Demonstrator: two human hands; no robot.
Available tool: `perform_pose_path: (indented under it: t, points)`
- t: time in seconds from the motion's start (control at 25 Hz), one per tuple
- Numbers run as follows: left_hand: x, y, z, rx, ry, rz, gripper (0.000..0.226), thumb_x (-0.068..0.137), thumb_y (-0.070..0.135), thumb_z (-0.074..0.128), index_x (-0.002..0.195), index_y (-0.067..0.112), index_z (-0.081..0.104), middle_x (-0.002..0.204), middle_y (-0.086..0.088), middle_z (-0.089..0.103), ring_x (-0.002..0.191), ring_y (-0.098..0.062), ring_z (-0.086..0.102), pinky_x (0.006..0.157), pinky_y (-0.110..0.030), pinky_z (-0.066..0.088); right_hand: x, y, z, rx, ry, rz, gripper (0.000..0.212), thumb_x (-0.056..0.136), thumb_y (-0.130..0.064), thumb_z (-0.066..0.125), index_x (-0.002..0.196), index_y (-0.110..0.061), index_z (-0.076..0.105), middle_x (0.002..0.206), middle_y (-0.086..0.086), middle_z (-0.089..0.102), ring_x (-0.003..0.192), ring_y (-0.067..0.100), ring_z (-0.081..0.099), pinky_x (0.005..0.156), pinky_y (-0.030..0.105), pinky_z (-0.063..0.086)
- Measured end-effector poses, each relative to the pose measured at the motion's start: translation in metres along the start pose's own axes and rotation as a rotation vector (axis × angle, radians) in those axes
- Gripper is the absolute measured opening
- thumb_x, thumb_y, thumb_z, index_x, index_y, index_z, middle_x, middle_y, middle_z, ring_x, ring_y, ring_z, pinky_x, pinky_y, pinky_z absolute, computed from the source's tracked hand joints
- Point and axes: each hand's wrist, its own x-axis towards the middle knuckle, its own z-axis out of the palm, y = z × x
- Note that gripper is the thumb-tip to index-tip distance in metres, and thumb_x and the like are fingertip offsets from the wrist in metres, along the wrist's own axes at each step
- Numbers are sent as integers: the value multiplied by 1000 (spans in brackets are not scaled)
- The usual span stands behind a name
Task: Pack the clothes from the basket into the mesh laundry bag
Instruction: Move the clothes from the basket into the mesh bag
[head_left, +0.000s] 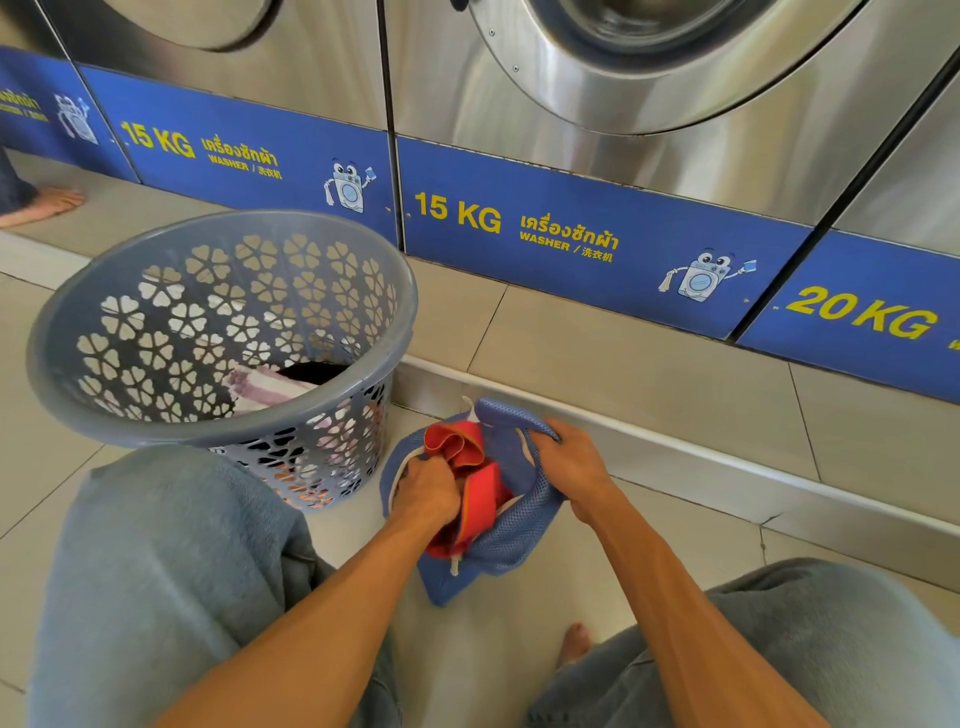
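Observation:
A blue mesh laundry bag (511, 540) lies on the tiled floor between my knees, its mouth held apart. My left hand (427, 496) is closed on a red garment with orange trim (467, 457) that sits partly inside the bag's mouth. My right hand (574, 465) grips the bag's far rim and holds it up. To the left stands a grey perforated plastic basket (218, 431). Inside it lie a pink-and-white striped cloth (262, 387) and something dark beside it.
A row of steel washers with blue panels (571, 228) stands on a raised tiled step (623, 364) straight ahead. My knees in grey trousers (171, 571) flank the bag. Another person's bare foot (47, 205) rests on the step at far left.

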Motion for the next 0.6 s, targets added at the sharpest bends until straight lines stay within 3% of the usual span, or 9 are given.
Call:
perform_pose_path:
  t: [0.12, 0.28, 0.4, 0.48, 0.6]
  points:
    - [2, 0, -7, -31, -18, -17, 39, 94, 27, 46, 116, 0, 64, 126, -22, 63, 116, -39, 58, 88, -38, 46, 2, -3, 2, -69, -49, -50, 21, 92, -24, 51, 92, -16, 70, 71, 0, 60, 65, 18, 49, 64, 31, 39]
    - [3, 6, -16, -85, -71, 77, 31, 88, 30, 53, 98, 6, 70, 108, -15, 71, 104, -33, 63, 72, -28, 39, 6, -1, -3, -91, 53, 2, 19, 93, -23, 47, 85, -19, 63, 73, 2, 56, 72, 24, 48, 66, 31, 36]
    - [-7, 14, -20, -85, -65, 171, 32, 84, 28, 57, 110, 17, 72, 114, -8, 72, 109, -30, 63, 80, -26, 46, 9, 3, -10, -56, 138, 92, 20, 91, -22, 46, 83, -16, 63, 76, 6, 57, 76, 26, 50, 67, 32, 38]
    - [-8, 20, -21, -69, -11, 269, 44, 79, 25, 58, 123, 20, 64, 121, -9, 69, 114, -32, 61, 91, -32, 50, 12, 0, -19, 23, 200, 124, 22, 90, -21, 49, 72, -15, 60, 67, 4, 54, 72, 27, 48, 61, 30, 37]
    - [-6, 29, -24, 2, -10, 294, 57, 68, 36, 59, 125, 28, 55, 122, -13, 64, 115, -36, 58, 93, -42, 52, 17, -3, -34, 91, 278, 134, 26, 86, -21, 54, 61, -16, 53, 59, 4, 50, 64, 27, 45, 53, 30, 34]
